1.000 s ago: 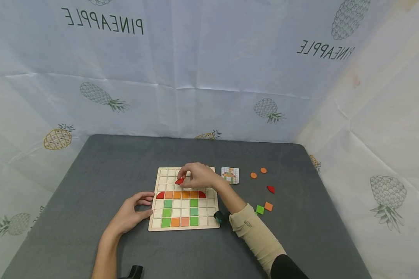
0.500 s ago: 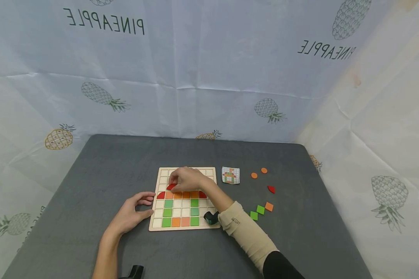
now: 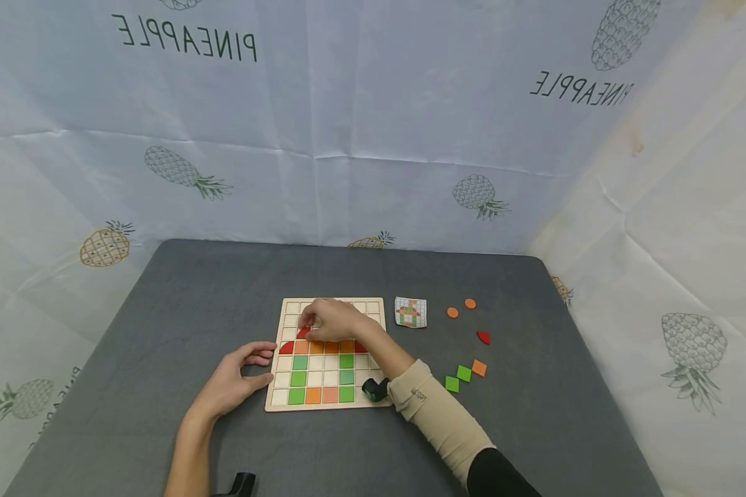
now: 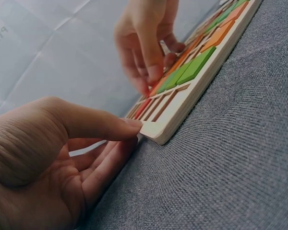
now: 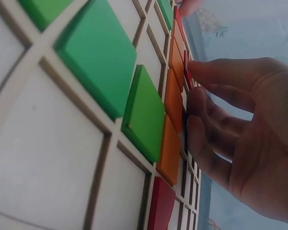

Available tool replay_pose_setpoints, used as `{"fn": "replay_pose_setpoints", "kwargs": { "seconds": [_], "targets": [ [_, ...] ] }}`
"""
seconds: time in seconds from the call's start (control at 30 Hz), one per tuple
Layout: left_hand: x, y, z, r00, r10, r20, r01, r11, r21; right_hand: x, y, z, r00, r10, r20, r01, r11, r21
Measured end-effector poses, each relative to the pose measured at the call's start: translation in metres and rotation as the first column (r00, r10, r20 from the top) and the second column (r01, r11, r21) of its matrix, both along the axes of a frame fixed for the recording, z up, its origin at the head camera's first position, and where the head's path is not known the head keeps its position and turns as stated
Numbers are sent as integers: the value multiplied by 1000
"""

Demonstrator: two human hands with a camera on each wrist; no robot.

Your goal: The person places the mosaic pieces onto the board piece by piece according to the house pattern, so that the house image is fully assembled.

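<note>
My right hand pinches a red quarter-round tile over the wooden grid board, just above the row of orange tiles. In the right wrist view the thumb and fingers come down beside the orange tiles, with the red tile at a fingertip. My left hand rests at the board's left edge. In the left wrist view its thumb tip lies against the board's corner, with the fingers relaxed alongside. Green tiles form two columns beneath the orange row, and a red tile sits at its left end.
A small pattern card lies right of the board. Farther right on the grey table are two orange discs, a red quarter-round, an orange square and two green squares. A patterned curtain hangs behind.
The right hand has moved left and toward me with the red tile, to just above the orange row. The tile has turned slightly in its fingers. The left hand stays at the board's edge.
</note>
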State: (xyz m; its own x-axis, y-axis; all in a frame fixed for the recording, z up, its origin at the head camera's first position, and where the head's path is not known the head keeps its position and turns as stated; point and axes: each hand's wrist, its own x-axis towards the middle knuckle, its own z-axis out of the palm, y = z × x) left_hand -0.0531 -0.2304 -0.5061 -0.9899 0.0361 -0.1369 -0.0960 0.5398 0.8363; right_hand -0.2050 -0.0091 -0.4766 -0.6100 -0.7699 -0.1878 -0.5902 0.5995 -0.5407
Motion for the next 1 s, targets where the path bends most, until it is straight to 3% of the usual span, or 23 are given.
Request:
{"fn": "replay_pose_setpoints", "kwargs": {
  "seconds": [0.5, 1.0],
  "targets": [
    [-1, 1, -1, 1000, 5, 26, -5, 1000, -2, 0, 11, 1, 999, 30, 18, -29, 998, -52],
    [1, 1, -1, 1000, 12, 28, -12, 1000, -6, -6, 50, 29, 999, 31, 20, -29, 991, -132]
  ]
}}
